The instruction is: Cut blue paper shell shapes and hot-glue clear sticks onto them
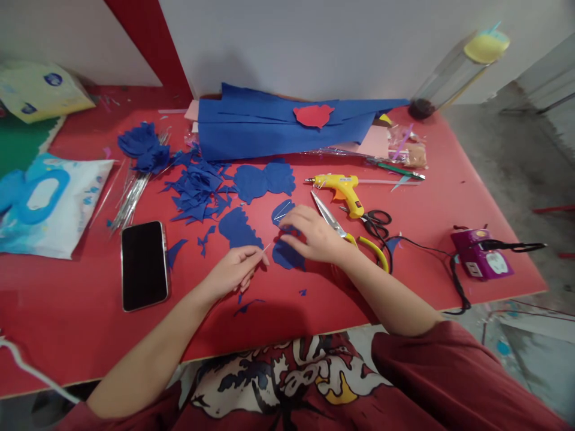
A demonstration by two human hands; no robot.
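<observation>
My left hand (pixel 242 267) is closed in a pinch on a thin pale wire piece (pixel 266 248), whose end points up and to the right. My right hand (pixel 314 234) lies over a blue scalloped cutout (pixel 288 254), with a gap between thumb and fingers. By its fingertips, thin light strips (pixel 283 212) form an angle on the cutout's upper part. My right palm hides some of the blue material. Beside my left fingers is another blue cutout (pixel 241 228), and a wider scalloped one (pixel 264 181) lies farther back.
Scissors with yellow handles (pixel 341 230) lie beside my right hand, near a yellow glue gun (pixel 339 187) and black-handled scissors (pixel 376 224). Blue scraps (pixel 197 185), silver wire stems (pixel 132 200) and a phone (pixel 144 266) are leftward. Blue sheets (pixel 278 129) lie behind.
</observation>
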